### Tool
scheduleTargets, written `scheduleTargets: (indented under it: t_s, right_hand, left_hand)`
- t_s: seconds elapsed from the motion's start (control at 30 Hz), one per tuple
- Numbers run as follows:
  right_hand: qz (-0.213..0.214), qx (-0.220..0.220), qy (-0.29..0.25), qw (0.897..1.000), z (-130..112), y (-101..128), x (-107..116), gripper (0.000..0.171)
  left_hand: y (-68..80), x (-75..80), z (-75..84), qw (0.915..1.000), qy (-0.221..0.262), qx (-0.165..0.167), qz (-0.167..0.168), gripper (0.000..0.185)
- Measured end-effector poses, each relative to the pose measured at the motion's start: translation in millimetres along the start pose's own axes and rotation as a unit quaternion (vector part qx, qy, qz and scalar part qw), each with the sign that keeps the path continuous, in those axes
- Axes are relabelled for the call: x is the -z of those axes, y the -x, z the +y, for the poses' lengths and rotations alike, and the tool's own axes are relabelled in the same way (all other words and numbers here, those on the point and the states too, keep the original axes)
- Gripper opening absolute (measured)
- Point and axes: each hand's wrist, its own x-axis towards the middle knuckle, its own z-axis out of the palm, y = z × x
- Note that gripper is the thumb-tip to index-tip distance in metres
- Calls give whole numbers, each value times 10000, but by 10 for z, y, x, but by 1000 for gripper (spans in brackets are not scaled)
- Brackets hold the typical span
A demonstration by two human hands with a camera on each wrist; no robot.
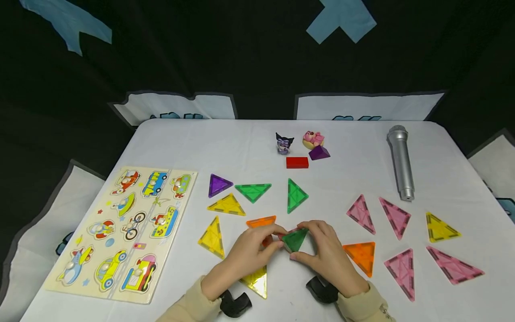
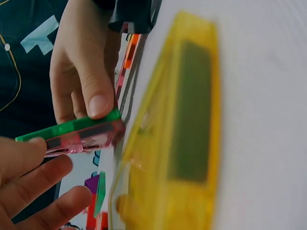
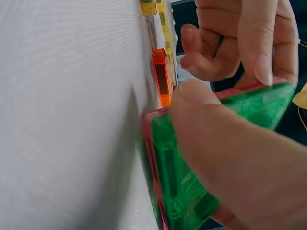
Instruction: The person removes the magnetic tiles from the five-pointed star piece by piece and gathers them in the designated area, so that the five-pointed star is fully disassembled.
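Note:
A green triangular magnetic tile (image 1: 294, 239) lies flat against a pink triangular tile (image 2: 91, 140), the two stacked face to face over the white table. My left hand (image 1: 250, 248) pinches one corner of the pair between thumb and fingertips. At the other side, my right hand (image 1: 327, 250) grips the stack, its thumb (image 3: 216, 129) across the green face. A yellow tile (image 1: 257, 282) lies beneath my left wrist and looms large in the left wrist view. Just past the left hand is an orange tile (image 1: 261, 221), partly covered by it.
A wooden peg puzzle board (image 1: 161, 268) lies at left. Pink tiles (image 1: 396, 217), yellow tiles (image 1: 440, 228) and an orange tile (image 1: 362, 257) spread right; green tiles (image 1: 253, 191) and a purple tile (image 1: 218, 184) lie ahead. Behind are small figurines (image 1: 284, 144), a red block (image 1: 297, 163) and a grey microphone (image 1: 401, 163).

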Motion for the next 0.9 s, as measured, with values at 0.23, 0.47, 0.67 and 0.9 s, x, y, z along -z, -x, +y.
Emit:
scheduleTargets:
  t_s: [0.23, 0.47, 0.67, 0.9]
  right_hand:
    - [-123, -87, 374, 9992, 19, 12, -4, 72]
    - [-133, -38, 457, 9989, 38, 2, -4, 71]
    - [-160, -338, 372, 9986, 23, -24, 9, 68]
    - [-427, -821, 23, 9957, -17, -41, 44, 67]
  left_hand:
    - [33, 15, -75, 9999, 50, 147, -43, 14]
    - [37, 27, -70, 9995, 195, 248, -9, 12]
    - [36, 43, -83, 9982, 329, 480, -131, 9]
    - [48, 39, -114, 9925, 816, 830, -366, 5]
